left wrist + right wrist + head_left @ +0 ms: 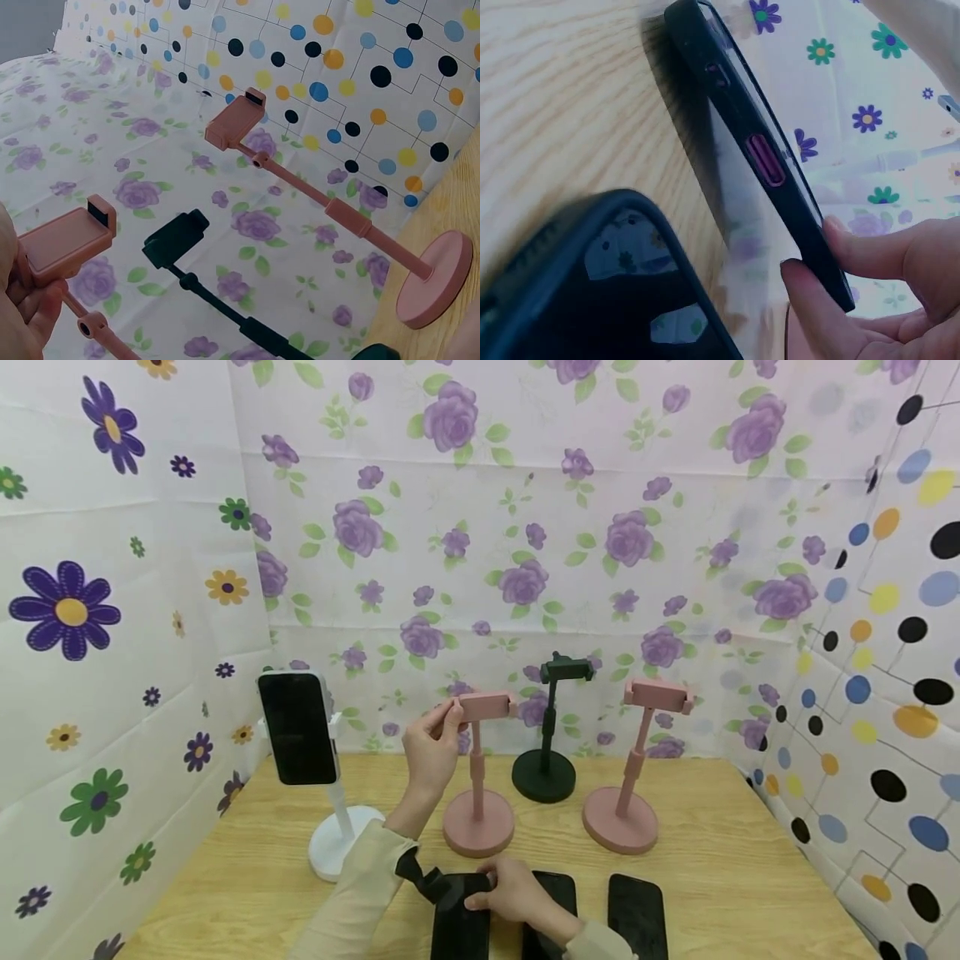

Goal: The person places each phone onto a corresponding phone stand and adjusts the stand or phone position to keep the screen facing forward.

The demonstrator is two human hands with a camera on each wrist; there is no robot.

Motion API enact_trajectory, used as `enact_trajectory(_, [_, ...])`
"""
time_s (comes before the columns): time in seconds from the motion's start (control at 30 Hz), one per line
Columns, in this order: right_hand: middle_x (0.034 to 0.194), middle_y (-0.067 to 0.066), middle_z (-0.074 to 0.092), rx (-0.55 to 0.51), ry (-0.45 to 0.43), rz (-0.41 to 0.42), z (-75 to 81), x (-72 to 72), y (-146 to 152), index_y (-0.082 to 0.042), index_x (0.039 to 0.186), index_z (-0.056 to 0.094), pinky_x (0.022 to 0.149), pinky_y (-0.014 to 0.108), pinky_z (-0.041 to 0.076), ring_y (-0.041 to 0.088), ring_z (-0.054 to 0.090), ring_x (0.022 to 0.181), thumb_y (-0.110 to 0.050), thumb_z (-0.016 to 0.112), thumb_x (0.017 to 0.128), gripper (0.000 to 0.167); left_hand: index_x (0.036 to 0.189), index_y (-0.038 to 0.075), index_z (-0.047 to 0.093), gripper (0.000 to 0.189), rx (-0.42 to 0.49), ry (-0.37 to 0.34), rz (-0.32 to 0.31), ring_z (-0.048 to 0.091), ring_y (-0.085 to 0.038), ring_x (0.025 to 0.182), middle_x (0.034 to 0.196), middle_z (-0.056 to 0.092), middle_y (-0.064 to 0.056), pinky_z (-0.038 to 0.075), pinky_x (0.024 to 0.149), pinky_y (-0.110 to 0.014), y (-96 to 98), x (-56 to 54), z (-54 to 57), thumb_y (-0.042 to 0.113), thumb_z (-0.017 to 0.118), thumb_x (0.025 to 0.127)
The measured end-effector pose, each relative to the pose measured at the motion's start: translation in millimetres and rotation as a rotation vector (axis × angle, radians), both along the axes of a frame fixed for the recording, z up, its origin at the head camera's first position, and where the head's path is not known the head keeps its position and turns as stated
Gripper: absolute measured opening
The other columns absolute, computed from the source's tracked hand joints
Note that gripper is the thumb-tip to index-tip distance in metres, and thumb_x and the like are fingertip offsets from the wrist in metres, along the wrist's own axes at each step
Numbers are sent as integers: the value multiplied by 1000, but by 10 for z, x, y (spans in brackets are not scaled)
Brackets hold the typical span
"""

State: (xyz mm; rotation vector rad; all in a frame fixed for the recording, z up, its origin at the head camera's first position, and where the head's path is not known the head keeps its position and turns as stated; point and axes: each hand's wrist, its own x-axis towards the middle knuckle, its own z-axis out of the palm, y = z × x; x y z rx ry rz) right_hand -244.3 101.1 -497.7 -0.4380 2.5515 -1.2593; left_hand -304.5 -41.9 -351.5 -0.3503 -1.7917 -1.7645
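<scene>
My left hand (pixel 433 752) holds the left end of the clamp of the nearer pink phone stand (pixel 477 777). In the left wrist view, the fingers (pixel 37 315) bend against the side and underside of that pink clamp (pixel 67 240). My right hand (pixel 517 893) pinches one end of a black-cased phone (pixel 459 931) between thumb and fingers. The right wrist view shows this phone (pixel 769 161) tilted, with the pinched end off the table. A second black phone (pixel 557 889) lies partly behind the right forearm, and a third phone (pixel 637 914) lies farther right.
At left, a white stand (pixel 330 860) carries a phone (pixel 298 731). Behind the nearer pink stand is a dark green stand (pixel 545 777), with another pink stand (pixel 621 818) to the right. Patterned cloth walls (pixel 525 527) enclose the wooden table (pixel 720 860). A black strap (pixel 423 877) hangs by the left wrist.
</scene>
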Motion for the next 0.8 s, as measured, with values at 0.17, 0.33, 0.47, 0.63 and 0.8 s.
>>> enact_trajectory(0.17, [61, -3, 53, -85, 15, 23, 24, 19, -15, -4, 107, 71, 60, 25, 42, 10, 51, 52, -20, 79, 80, 32, 119, -8, 64, 32, 36, 0, 10, 70, -36, 83, 105, 68, -27, 56, 72, -16, -18, 2, -15, 14, 61, 96])
enact_trajectory(0.33, [77, 2, 62, -134, -3, 19, 35, 31, 4, 0, 112, 67, 59, 28, 48, 11, 55, 63, -16, 77, 82, 35, 120, -7, 63, 33, 33, 5, -16, 70, -39, 85, 107, 68, -28, 56, 73, -16, 0, -13, -19, 16, 60, 96])
enact_trajectory(0.47, [89, 8, 68, -220, -114, 15, 36, 34, -6, -2, 113, 63, 57, 30, 51, 16, 62, 67, -12, 73, 85, 32, 119, -7, 64, 33, 45, 9, -5, 70, -38, 83, 107, 68, -27, 56, 72, -15, -9, -15, -11, 16, 60, 96])
enact_trajectory(0.63, [97, 7, 66, -293, -230, -22, -10, 34, -1, -4, 116, 60, 62, 30, 52, 16, 64, 79, -11, 66, 91, 26, 118, -9, 64, 31, 41, 18, -13, 71, -31, 80, 105, 68, -29, 57, 72, -18, -4, -14, -11, 13, 61, 96])
enact_trajectory(0.8, [85, 3, 65, -402, -315, -49, -47, 33, 34, -4, 115, 58, 64, 30, 54, 12, 62, 70, -18, 53, 100, 22, 117, -9, 65, 31, 45, 18, -23, 71, -32, 81, 104, 68, -29, 56, 72, -17, 18, 9, 3, 13, 61, 95])
